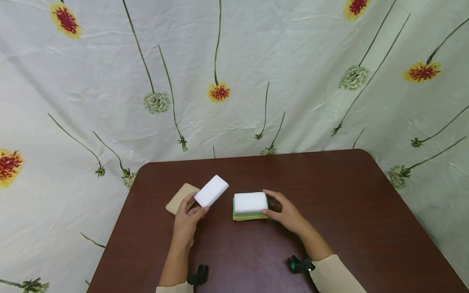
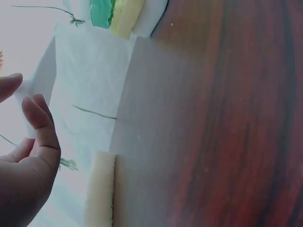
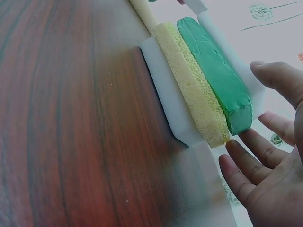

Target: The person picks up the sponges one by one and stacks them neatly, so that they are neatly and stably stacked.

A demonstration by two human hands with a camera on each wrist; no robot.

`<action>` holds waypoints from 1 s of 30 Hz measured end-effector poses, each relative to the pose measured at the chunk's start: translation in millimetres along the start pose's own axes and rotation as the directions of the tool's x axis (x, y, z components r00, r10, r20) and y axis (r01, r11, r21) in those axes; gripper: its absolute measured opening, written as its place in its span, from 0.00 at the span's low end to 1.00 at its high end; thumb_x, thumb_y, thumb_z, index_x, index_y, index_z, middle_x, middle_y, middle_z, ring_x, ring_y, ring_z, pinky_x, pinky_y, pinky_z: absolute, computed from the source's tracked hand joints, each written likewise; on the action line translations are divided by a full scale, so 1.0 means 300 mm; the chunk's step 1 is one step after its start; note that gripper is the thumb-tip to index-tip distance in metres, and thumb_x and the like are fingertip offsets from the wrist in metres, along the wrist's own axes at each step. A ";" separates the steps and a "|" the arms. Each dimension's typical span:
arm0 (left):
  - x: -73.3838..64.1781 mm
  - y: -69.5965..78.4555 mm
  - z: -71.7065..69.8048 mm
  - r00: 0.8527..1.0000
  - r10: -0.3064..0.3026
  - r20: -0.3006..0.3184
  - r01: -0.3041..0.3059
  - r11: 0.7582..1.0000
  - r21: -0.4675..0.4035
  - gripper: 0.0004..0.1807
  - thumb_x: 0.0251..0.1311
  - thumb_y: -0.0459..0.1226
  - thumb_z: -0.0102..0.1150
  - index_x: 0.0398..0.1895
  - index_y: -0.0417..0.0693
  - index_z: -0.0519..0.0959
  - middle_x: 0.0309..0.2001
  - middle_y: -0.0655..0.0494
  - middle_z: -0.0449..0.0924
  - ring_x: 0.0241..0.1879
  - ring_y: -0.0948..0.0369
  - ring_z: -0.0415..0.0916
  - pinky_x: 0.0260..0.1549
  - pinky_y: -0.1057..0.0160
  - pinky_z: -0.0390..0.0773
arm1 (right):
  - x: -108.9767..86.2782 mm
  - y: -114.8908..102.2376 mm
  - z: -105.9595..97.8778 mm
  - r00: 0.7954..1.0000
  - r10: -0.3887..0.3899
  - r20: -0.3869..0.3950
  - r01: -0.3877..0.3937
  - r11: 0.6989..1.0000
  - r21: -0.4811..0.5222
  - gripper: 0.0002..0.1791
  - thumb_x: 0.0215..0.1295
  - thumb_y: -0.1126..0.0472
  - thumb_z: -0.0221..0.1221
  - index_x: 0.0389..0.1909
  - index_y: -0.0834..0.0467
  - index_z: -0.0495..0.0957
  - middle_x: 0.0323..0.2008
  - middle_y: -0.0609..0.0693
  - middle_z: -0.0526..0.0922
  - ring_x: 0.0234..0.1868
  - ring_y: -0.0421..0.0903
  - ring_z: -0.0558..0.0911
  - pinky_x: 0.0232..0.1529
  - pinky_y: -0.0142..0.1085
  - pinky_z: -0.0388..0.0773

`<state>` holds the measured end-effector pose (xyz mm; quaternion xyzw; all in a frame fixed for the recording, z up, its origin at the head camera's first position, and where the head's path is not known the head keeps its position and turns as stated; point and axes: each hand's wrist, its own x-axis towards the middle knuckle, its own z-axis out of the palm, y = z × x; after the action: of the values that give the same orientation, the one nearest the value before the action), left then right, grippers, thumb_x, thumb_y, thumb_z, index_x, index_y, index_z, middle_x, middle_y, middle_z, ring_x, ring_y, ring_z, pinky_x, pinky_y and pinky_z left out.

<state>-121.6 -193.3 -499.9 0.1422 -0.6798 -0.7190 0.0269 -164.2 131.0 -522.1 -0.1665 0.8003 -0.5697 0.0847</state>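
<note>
My left hand [image 1: 185, 224] pinches a white rectangular block [image 1: 211, 191] at its near end, tilted and overlapping a beige block [image 1: 180, 200] in the head view. To the right stands a flat stack. Its layers show in the right wrist view: a white block [image 3: 165, 97] at the bottom, a yellow sponge [image 3: 191, 90], a green block [image 3: 215, 78], and another white block [image 1: 250, 202] on top. My right hand [image 1: 291, 215] has its thumb and a finger at opposite sides of the top block's right end. Its other fingers spread beside the stack's end.
The brown table [image 1: 348, 195] has rounded far corners. A white cloth [image 1: 242, 53] printed with flowers hangs behind and beside it. Black bands are worn on the left wrist [image 1: 198, 275] and the right wrist [image 1: 301, 265].
</note>
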 end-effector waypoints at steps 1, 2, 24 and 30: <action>0.000 0.002 0.003 1.000 0.008 0.002 -0.008 1.000 -0.010 0.38 0.60 0.28 0.67 0.74 0.49 0.64 0.72 0.47 0.62 0.44 0.68 0.78 0.42 0.72 0.77 | 0.000 -0.002 0.000 1.000 0.000 0.000 0.000 1.000 0.000 0.38 0.63 0.56 0.70 0.73 0.53 0.68 0.70 0.57 0.69 0.67 0.64 0.74 0.65 0.57 0.73; 0.000 0.004 0.006 1.000 0.015 0.005 -0.015 1.000 -0.019 0.38 0.60 0.27 0.66 0.73 0.47 0.64 0.72 0.46 0.62 0.44 0.68 0.78 0.42 0.72 0.77 | 0.000 -0.003 0.000 1.000 -0.001 0.001 0.001 1.000 -0.002 0.37 0.63 0.56 0.70 0.73 0.52 0.68 0.70 0.57 0.69 0.66 0.64 0.75 0.65 0.57 0.73; -0.023 0.023 0.099 0.989 0.038 0.141 -0.037 0.999 -0.015 0.37 0.60 0.26 0.64 0.73 0.54 0.69 0.51 0.50 0.74 0.47 0.63 0.79 0.46 0.70 0.77 | -0.004 -0.009 0.000 1.000 -0.023 -0.006 0.023 0.999 -0.025 0.39 0.62 0.57 0.71 0.73 0.55 0.67 0.71 0.56 0.69 0.69 0.60 0.72 0.67 0.54 0.72; -0.021 0.014 0.118 0.985 0.049 0.166 -0.049 0.999 -0.006 0.37 0.59 0.26 0.64 0.73 0.51 0.68 0.42 0.50 0.81 0.45 0.62 0.80 0.46 0.68 0.77 | -0.003 -0.005 0.001 1.000 -0.026 -0.014 0.025 0.999 -0.024 0.38 0.61 0.58 0.71 0.72 0.55 0.68 0.70 0.56 0.70 0.69 0.59 0.73 0.67 0.54 0.73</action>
<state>-124.9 -157.8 -493.5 0.0649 -0.6822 -0.7282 -0.0120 -163.0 130.7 -520.9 -0.1736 0.8054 -0.5624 0.0698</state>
